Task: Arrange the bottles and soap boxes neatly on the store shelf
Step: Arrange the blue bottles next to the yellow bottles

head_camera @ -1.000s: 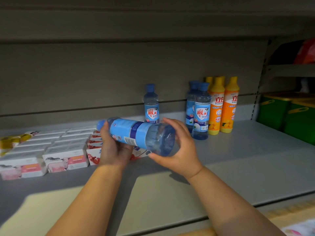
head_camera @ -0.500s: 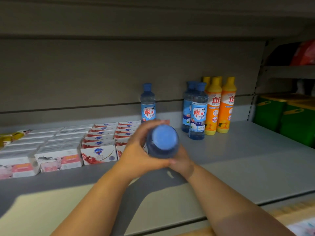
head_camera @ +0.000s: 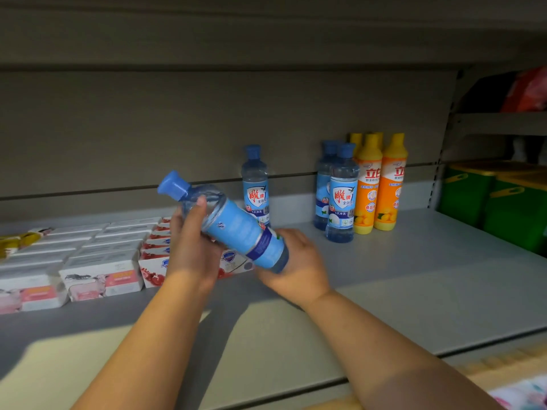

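Note:
A clear blue bottle with a blue cap and blue label (head_camera: 233,226) is tilted above the grey shelf (head_camera: 414,285), cap up to the left. My left hand (head_camera: 192,250) grips its neck end and my right hand (head_camera: 296,261) cups its base. One matching bottle (head_camera: 256,187) stands upright at the back. Two more blue bottles (head_camera: 340,196) stand to the right, beside several orange-and-yellow bottles (head_camera: 381,184). Rows of white soap boxes (head_camera: 100,261) and red-printed soap boxes (head_camera: 154,267) lie flat at the left, partly hidden by my left hand.
Green bins (head_camera: 497,202) with yellow handles sit on the neighbouring shelf at the right. A yellow packet (head_camera: 17,241) lies at the far left. The shelf's back panel (head_camera: 207,128) rises behind the bottles, and an upper shelf overhangs.
The bottle went from lying sideways, to pointing its cap at me, to its present tilt with the cap up and left. Both hands stayed on it.

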The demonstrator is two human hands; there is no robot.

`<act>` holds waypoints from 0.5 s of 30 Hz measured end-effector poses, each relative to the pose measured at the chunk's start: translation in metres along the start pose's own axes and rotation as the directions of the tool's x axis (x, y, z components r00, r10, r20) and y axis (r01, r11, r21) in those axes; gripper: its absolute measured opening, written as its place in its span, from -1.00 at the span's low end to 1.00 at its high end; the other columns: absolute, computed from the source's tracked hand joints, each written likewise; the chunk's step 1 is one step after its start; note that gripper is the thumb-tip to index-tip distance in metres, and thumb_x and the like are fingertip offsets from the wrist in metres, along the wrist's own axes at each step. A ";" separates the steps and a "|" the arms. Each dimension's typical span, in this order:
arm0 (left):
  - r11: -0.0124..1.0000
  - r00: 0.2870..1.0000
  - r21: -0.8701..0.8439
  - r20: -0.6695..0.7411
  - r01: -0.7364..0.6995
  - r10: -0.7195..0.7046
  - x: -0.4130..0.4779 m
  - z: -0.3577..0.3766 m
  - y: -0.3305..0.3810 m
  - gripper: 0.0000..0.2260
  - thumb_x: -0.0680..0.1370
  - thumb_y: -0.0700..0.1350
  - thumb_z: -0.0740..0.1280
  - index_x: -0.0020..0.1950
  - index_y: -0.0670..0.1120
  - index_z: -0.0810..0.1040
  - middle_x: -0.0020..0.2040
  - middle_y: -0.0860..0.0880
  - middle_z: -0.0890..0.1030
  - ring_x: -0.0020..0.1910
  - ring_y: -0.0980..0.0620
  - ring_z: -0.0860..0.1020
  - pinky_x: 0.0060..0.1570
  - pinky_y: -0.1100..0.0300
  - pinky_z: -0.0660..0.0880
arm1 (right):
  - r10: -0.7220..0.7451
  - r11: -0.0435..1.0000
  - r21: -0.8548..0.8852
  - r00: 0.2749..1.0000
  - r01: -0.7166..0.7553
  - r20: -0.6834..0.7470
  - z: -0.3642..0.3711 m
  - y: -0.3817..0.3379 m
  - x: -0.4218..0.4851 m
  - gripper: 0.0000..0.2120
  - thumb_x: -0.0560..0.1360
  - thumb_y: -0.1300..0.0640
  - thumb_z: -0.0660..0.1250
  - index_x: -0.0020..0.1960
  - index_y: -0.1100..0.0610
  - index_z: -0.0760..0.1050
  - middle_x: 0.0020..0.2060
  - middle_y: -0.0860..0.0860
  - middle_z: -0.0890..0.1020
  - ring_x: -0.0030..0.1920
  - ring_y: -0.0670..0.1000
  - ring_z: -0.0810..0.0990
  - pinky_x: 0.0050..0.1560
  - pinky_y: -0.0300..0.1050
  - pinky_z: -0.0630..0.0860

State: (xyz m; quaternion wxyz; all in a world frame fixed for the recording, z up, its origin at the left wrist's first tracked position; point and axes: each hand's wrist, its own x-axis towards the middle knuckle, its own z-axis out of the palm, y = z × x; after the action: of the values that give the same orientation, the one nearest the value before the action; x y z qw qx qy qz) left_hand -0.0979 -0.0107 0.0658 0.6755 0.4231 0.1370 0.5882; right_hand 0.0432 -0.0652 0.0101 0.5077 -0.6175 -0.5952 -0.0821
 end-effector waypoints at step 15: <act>0.994 0.944 -0.101 0.331 0.047 -0.011 0.007 -0.028 0.009 -0.59 0.15 -0.21 0.48 -0.01 -0.07 0.60 -0.13 -0.06 0.65 -0.09 -0.02 0.62 0.00 0.10 0.56 | 0.081 0.927 0.305 0.910 -0.219 0.407 -0.010 -0.009 -0.004 -0.51 0.18 -0.15 0.53 0.07 -0.27 0.45 0.02 -0.23 0.63 0.00 -0.21 0.61 0.04 -0.23 0.56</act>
State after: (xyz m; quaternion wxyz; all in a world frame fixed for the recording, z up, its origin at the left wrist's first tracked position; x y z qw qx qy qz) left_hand -0.1212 0.0065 0.0579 0.7192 0.4766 -0.0033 0.5056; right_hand 0.0399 -0.0765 0.0168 0.4850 -0.5676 -0.6385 0.1867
